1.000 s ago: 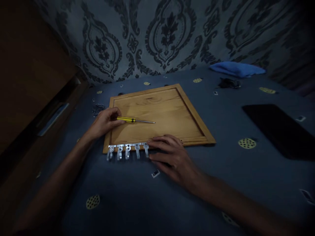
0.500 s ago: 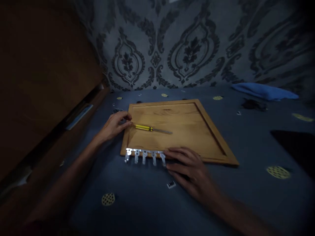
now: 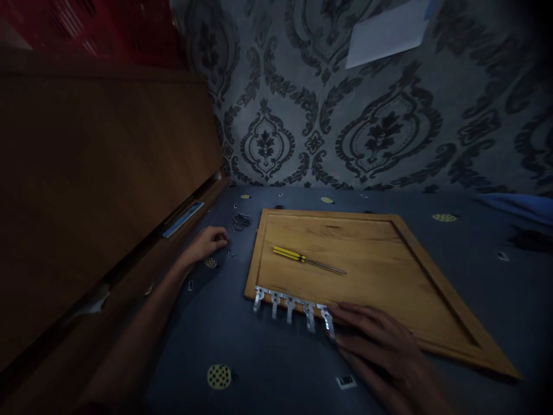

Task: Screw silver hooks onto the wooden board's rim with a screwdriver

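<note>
A framed wooden panel (image 3: 358, 242) lies on the blue patterned cloth. Along its near-left edge sits a metal hook rail (image 3: 290, 305) with several hooks pointing towards me. My right hand (image 3: 389, 346) grips the right end of the rail, its fingers resting on the panel's edge. On the panel lies a screwdriver (image 3: 289, 253) with a yellow and black handle, untouched. Left of the panel, my left hand (image 3: 209, 242) is low over the cloth with its fingers curled together; whatever is between the fingertips is hidden. Beside them are small screws (image 3: 232, 253).
A dark, wiry bundle (image 3: 241, 221) lies beyond my left hand. Wooden furniture (image 3: 108, 150) borders the left side, with a blue flat item (image 3: 184, 219) in its gap. Patterned wallpaper (image 3: 315, 115) rises behind. A blue cloth (image 3: 522, 204) lies at far right.
My left hand has moved off the panel's left edge to the small screws on the cloth. My right hand stays at the rail's end. The view has shifted up and left.
</note>
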Tool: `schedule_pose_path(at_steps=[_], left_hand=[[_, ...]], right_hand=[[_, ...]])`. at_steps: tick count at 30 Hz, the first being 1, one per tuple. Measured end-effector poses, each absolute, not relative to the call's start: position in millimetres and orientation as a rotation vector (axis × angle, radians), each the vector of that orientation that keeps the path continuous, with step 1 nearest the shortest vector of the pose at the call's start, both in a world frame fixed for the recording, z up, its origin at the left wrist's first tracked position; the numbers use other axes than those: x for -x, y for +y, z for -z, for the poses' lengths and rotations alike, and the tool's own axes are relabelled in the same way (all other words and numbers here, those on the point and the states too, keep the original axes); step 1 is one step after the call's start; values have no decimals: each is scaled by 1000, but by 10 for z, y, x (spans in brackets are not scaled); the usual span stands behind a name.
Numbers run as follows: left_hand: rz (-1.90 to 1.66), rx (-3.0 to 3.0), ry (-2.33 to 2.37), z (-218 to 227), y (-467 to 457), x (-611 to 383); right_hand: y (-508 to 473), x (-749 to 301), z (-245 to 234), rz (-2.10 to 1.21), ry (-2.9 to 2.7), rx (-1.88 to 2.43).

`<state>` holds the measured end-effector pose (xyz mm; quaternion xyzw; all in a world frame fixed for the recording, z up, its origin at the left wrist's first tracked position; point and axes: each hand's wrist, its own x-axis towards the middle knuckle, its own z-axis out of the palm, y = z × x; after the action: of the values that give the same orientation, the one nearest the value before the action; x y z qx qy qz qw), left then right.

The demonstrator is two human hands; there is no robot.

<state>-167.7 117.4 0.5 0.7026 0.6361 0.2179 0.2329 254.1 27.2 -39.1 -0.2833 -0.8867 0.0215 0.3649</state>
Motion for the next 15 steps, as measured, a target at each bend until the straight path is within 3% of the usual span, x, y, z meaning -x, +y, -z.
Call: schedule_pose_path(at_steps=[15], left_hand=[[-247,-2077,1837,-86,1054,1484]], right_hand=[[283,-2543,386,-45,-2287,734]])
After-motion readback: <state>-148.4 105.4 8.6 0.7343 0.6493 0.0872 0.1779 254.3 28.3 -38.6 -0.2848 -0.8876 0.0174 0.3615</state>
